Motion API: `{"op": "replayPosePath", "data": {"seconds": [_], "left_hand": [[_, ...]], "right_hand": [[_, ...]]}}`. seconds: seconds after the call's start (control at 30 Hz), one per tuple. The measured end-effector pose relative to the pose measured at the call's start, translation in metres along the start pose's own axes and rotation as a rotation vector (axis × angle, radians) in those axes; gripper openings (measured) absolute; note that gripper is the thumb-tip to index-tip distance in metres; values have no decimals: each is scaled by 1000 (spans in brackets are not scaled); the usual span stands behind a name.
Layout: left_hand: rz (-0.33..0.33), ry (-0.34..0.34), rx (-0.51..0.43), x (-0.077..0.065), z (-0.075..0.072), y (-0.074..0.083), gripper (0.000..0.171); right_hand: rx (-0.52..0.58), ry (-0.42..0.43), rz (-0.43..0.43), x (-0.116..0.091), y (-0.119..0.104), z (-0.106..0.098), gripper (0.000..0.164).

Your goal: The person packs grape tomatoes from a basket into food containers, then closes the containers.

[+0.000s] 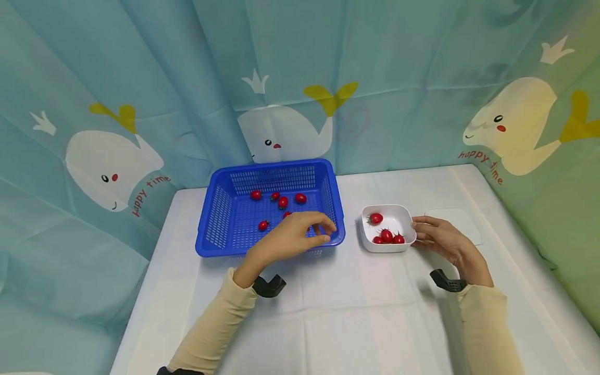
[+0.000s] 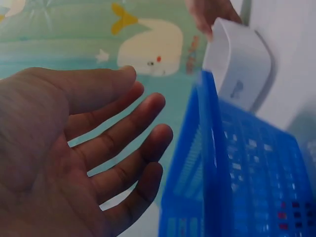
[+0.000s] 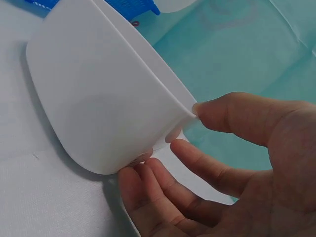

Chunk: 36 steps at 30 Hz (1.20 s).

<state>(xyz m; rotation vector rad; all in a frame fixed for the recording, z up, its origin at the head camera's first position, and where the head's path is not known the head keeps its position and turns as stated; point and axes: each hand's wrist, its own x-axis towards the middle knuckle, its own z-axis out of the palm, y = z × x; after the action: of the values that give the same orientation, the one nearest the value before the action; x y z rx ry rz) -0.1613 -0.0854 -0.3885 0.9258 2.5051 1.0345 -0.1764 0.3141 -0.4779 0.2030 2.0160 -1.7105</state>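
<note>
My left hand (image 1: 300,234) hovers over the near right part of the blue basket (image 1: 213,208), its fingers loosely bent with nothing between them. Several cherry tomatoes (image 1: 283,202) lie scattered in that basket; the hand partly covers one. Right of it stands a small white container (image 1: 385,249) with several more cherry tomatoes (image 1: 386,236) inside. My right hand (image 1: 450,245) holds the container by its right end. In the right wrist view the thumb (image 3: 232,111) is at the rim, and the other fingers (image 3: 168,192) bend against the outer wall and near the base.
A flat, pale translucent lid (image 1: 457,223) lies on the white-covered table (image 1: 347,323) beyond the right hand. A teal curtain (image 1: 398,104) with printed whales hangs along the table's back and sides.
</note>
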Motion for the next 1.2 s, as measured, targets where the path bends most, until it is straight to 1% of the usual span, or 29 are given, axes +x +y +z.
{"op": "replayPosePath", "data": {"seconds": [0.17, 0.37, 0.57, 0.7, 0.87, 0.93, 1.1, 1.2], "left_hand": [[-43, 41, 0, -8, -5, -15, 24], [-105, 45, 59, -17, -10, -33, 29], [-192, 9, 124, -23, -16, -46, 33], [-235, -13, 151, -23, -20, -50, 34], [-274, -58, 165, -22, -24, -54, 36], [-284, -77, 184, -21, -25, -56, 36], [-317, -105, 214, -19, -25, -61, 35], [-341, -120, 199, -17, -24, -65, 35]], "right_hand": [[-14, -4, 2, 0, 1, -1, 70], [-29, -6, -12, 0, 2, -2, 70], [-15, -11, -8, 1, 4, -1, 71], [-24, -3, -2, 1, 4, -2, 72], [-35, 4, 4, 1, 2, -1, 72], [-35, 5, 11, 1, 2, -1, 73], [-38, 11, 19, 0, 3, 0, 73], [-41, 11, 13, 0, 4, 0, 73]]}}
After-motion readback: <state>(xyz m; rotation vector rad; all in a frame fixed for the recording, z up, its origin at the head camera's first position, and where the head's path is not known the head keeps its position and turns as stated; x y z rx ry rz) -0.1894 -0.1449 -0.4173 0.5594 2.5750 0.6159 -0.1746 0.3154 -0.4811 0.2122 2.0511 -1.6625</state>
